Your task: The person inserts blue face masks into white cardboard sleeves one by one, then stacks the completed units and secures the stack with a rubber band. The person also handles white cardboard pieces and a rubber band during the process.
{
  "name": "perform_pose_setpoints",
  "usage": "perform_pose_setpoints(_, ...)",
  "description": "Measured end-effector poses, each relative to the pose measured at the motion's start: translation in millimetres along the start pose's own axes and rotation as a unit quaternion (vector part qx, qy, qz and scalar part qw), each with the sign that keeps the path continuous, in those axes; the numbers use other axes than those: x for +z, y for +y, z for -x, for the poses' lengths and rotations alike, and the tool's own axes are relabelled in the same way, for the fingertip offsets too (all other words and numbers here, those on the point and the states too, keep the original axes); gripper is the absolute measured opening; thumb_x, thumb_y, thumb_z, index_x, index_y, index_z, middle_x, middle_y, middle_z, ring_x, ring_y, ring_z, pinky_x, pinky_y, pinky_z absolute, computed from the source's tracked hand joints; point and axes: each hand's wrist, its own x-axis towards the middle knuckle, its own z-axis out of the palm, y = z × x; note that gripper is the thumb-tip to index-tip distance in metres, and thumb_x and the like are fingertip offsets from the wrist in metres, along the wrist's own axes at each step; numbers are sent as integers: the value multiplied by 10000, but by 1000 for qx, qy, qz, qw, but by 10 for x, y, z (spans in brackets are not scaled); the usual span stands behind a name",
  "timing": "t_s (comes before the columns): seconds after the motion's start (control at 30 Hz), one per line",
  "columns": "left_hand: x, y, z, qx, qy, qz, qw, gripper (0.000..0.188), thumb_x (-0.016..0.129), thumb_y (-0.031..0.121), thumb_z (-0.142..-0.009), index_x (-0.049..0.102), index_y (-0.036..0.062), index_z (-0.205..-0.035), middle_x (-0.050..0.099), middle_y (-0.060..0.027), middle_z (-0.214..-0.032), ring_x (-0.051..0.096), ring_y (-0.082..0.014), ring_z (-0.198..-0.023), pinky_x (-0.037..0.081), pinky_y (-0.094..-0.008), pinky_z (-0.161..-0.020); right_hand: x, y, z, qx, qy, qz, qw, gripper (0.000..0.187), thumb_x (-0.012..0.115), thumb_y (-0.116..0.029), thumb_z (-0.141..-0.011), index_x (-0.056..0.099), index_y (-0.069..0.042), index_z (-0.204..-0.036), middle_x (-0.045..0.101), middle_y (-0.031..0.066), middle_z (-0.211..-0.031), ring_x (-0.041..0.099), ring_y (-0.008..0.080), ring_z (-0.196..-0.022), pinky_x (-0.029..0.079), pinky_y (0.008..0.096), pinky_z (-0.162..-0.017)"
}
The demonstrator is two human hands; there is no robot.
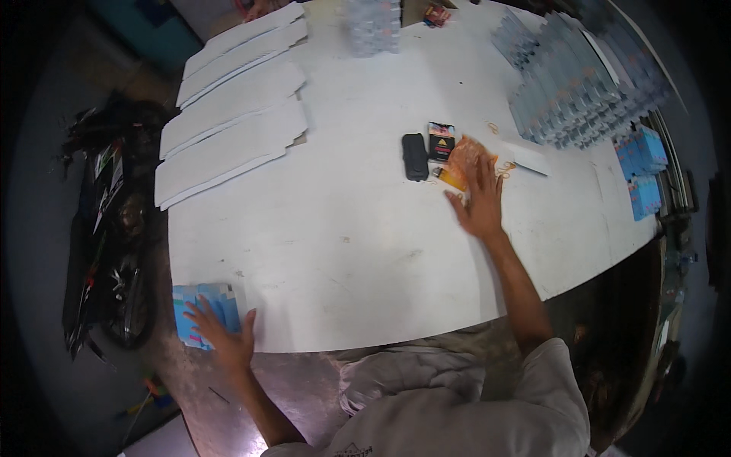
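At the near left corner of the white table (358, 282), my left hand (231, 344) rests on a bundle of flat light-blue cartons (222, 298), its fingers spread and not wrapped round them. Farther right, my right hand (481, 213) reaches with open fingers over a crumpled orange plastic bag (461, 156). Its fingertips lie on or just above the bag; which one I cannot tell. Thin yellowish rubber bands (504, 169) lie beside those fingers. A yellow lighter-like object (452, 180) sits near my thumb.
A black case (415, 157) and a small black packet (441, 142) lie by the bag. White sheet stacks (228, 137) line the far left. Grey-blue carton rows (567, 99) fill the far right, with blue bundles (643, 152) at the edge. A motorcycle (114, 228) stands left.
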Motion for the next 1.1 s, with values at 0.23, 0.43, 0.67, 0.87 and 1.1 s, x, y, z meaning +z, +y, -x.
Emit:
perform_pose_setpoints(0.23, 219, 890, -251, 100, 21, 217, 971, 926, 860, 373, -862, 407, -7, -1575, 253, -315, -1679, 160, -495, -1583, 158, -618, -1259, 27, 270, -542, -41, 1, 29, 999, 825, 689, -469, -974, 362, -47, -1602, 370, 267, -1625, 277, 444, -1550, 170, 697, -1218)
perform_pose_setpoints(0.43, 1016, 1159, -1032, 97, 0, 225, 970, 693, 779, 378, -927, 554, -56, -1418, 484, -325, -1525, 404, -504, -1454, 267, -594, -1223, 180, -342, 191, -76, 141, -127, 979, 667, 797, -223, -892, 509, 56, -1425, 550, 271, -1403, 487, 451, -1313, 325, 592, -1151)
perform_pose_setpoints(0.67, 1305, 1368, -1251, 100, 55, 169, 979, 627, 687, 430, -982, 600, -52, -1375, 487, -314, -1525, 398, -459, -1475, 214, -590, -1252, 696, -1936, -541, -217, 4, -248, 944, 533, 771, -281, -917, 622, 39, -1316, 573, 238, -1425, 560, 386, -1240, 429, 505, -1067)
perform_pose_setpoints(0.87, 1295, 1367, -1275, 81, 70, 214, 971, 538, 718, 359, -971, 625, -39, -1321, 553, -281, -1467, 449, -464, -1438, 257, -592, -1235, 1092, -2453, -1356, -217, -19, -111, 970, 711, 683, -481, -961, 565, 46, -1423, 563, 165, -1481, 494, 350, -1264, 369, 467, -1048)
perform_pose_setpoints(1.1, 1130, 1446, -547, 123, -27, 362, 924, 428, 795, 211, -911, 665, 24, -1273, 673, -202, -1328, 572, -409, -1335, 264, -550, -1265, 1053, -2543, -1436, -227, -52, -96, 968, 813, 618, -647, -939, 642, 65, -1330, 595, 167, -1440, 525, 351, -1175, 405, 477, -964)
